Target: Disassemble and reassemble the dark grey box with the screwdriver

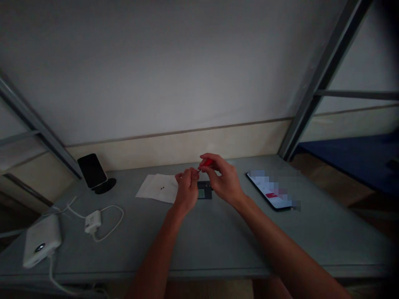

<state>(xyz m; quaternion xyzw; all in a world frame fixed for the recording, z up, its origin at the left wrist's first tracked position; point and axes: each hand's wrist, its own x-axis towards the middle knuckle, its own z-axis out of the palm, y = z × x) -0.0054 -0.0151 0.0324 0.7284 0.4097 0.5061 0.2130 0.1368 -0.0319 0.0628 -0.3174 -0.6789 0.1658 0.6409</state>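
A white power bank (42, 243) lies at the near left of a grey desktop (218, 245), a pale cable (53, 276) running from its lower edge, while a small white adapter (92, 221) sits just beyond it beside a looped white cord (122, 216). Farther back, a black-faced slab (91, 170) leans tilted near a dark round base (106, 186). Toward the middle, a white sheet of paper (151, 189) serves as a tray for a few tiny dark pieces (162, 188), which rest on its bare surface, too small to identify. The person's left hand (187, 187) is raised over the paper's right edge, its fingers bunched at the thin end of a red-handled tool (207, 162); whether they pinch anything between them cannot be told. The tool lies between the two hands, its handle at the fingertips of the right hand (222, 176), whose thumb and fingers are closed on it. Below and between the hands, partly hidden by them, a flat dark device (205, 195) with a pale greenish panel (201, 193) set in it lies on the desktop. Well apart at right, a phone (269, 191) lies face up with its screen lit and partly blurred, short of a blue surface (352, 158) beyond the desk.
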